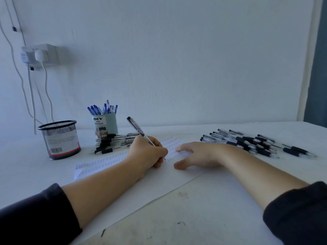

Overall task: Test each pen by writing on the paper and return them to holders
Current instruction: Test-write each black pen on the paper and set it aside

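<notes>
Left hand clenched around a pen, tip down on the paper, cap end tilted toward 11 o'clock. Right hand released, fingers flat, pressing on the paper at 3 o'clock of the left. Rows of small marks across the sheet. At 10 o'clock, a black mesh cup; beside it a pale holder full of blue pens, black pens stacked at its foot. More black pens spread on the counter at 2 o'clock.
</notes>
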